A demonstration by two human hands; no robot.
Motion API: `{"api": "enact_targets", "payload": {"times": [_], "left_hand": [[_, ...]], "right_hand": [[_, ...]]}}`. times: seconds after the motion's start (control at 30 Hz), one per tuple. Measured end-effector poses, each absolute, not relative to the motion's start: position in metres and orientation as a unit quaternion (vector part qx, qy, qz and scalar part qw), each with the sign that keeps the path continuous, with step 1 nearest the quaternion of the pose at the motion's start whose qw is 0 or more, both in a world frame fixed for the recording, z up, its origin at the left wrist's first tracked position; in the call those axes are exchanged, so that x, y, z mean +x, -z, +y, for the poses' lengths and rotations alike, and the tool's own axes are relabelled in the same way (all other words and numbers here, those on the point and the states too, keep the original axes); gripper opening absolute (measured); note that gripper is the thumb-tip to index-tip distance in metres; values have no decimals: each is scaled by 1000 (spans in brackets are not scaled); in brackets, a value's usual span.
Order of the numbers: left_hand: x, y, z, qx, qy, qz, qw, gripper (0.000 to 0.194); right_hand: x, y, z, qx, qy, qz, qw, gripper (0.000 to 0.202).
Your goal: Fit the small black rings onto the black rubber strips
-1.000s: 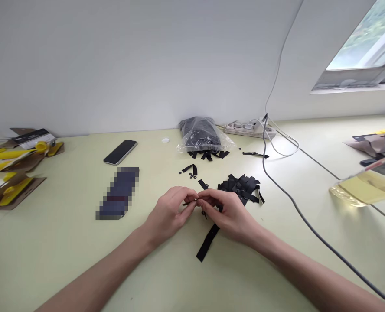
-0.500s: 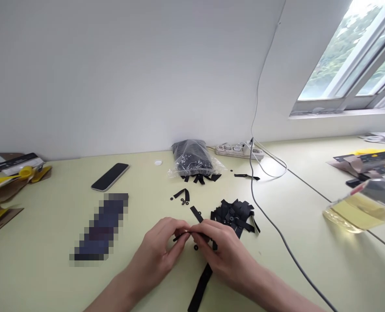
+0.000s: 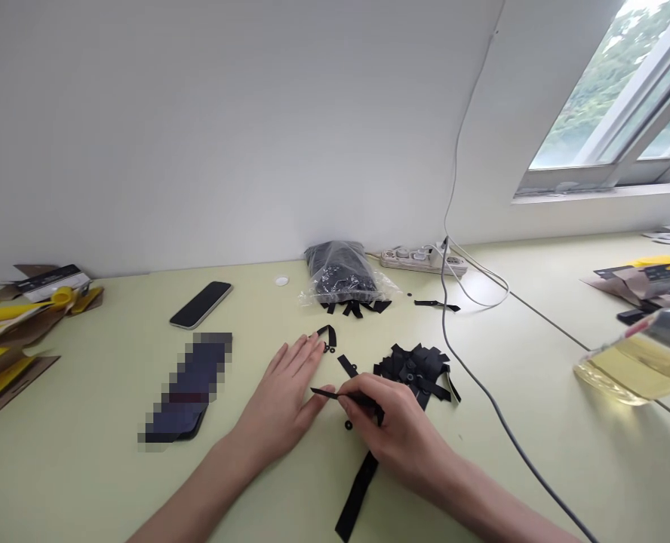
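Note:
My right hand [image 3: 391, 422] pinches a black strip [image 3: 324, 392], whose pointed end sticks out to the left of the fingertips. My left hand [image 3: 287, 396] lies open on the table, fingers stretched forward, close to several small black rings [image 3: 331, 350] and a bent black strip [image 3: 330, 332]. One more ring [image 3: 348, 425] rests on the table between the hands. Below my right hand a long black strip [image 3: 358, 498] runs toward me. A short strip [image 3: 346, 366] lies just beyond the right fingertips, and a heap of black strips [image 3: 414, 362] is behind that hand.
At the wall sits a clear plastic bag [image 3: 340, 271] of black pieces beside a power strip [image 3: 414, 260]. A grey cable [image 3: 482, 392] crosses on the right, near a container of yellow liquid [image 3: 629, 369]. A phone [image 3: 201, 305] and yellow packages [image 3: 12, 324] lie left.
My left hand has let go of the black strip, spread its fingers and reached forward onto the table. My right hand still holds the strip. The view has shifted slightly.

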State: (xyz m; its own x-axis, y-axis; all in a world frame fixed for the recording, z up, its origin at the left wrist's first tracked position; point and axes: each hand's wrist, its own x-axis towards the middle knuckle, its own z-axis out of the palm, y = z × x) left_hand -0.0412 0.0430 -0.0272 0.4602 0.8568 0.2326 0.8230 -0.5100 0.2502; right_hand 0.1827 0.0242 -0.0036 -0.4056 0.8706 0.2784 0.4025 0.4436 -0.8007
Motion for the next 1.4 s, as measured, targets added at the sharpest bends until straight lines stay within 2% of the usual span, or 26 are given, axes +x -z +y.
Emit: {"api": "enact_targets", "payload": {"times": [0.13,0.33,0.6,0.73,1.13,1.3,1.4], "left_hand": [[-43,28,39,856,-141,495,60,55],[-37,23,38,869,-144,470,52,61],[-36,15,29,872,-170,452,81,42],[-36,13,23,864,-207,445,110,35],[-47,16,29,816,-245,477,217,33],[-51,14,33,780,-234,526,245,9],[-52,13,33,782,-219,527,252,13]], "right_hand": [[184,2,26,-422,-313,-776,350,14],[182,1,26,-423,-329,-769,349,15],[182,4,27,-413,-319,-776,355,15],[184,3,28,-420,-310,-776,353,17],[187,2,22,-403,-323,-786,339,15],[187,-1,23,-410,-332,-779,339,16],[186,-2,25,-413,-328,-779,338,16]]}}
